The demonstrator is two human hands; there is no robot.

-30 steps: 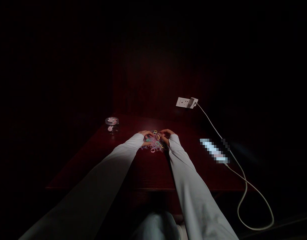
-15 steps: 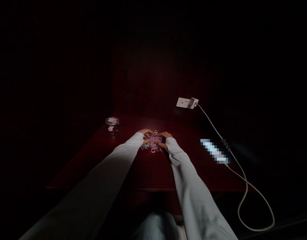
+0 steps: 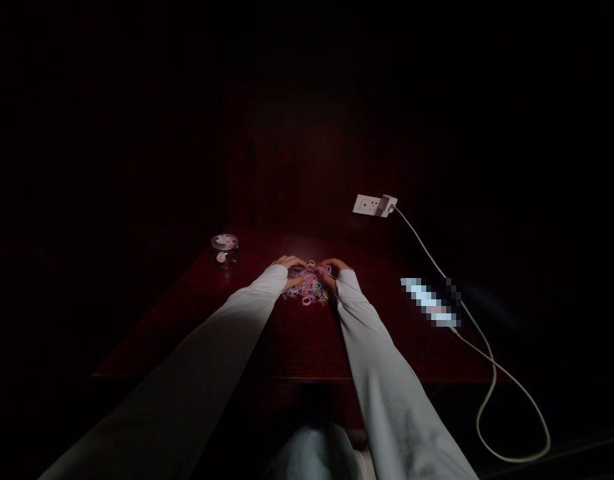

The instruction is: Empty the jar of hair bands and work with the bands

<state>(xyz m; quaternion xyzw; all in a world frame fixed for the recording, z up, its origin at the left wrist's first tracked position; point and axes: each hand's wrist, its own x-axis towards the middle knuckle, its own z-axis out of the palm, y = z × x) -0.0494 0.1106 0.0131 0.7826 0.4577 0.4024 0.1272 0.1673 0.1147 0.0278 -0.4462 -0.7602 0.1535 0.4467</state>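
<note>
A loose pile of small colourful bands lies on the dark red table. At the pile's left side is my left hand, its fingers spread and curved over the bands. My right hand rests at the right side, thumb and fingers apart around the edge of the pile. A pink ring lies at the pile's near edge. Neither hand visibly lifts anything.
A clear round jar with pink items stands at the back left. A glowing, pixelated phone lies at the right. Its white cable loops past the table edge and up to a wall socket.
My right hand has shifted slightly right, and its thumb has moved back, showing more of the bands, among them a yellow one. My left hand has barely moved.
</note>
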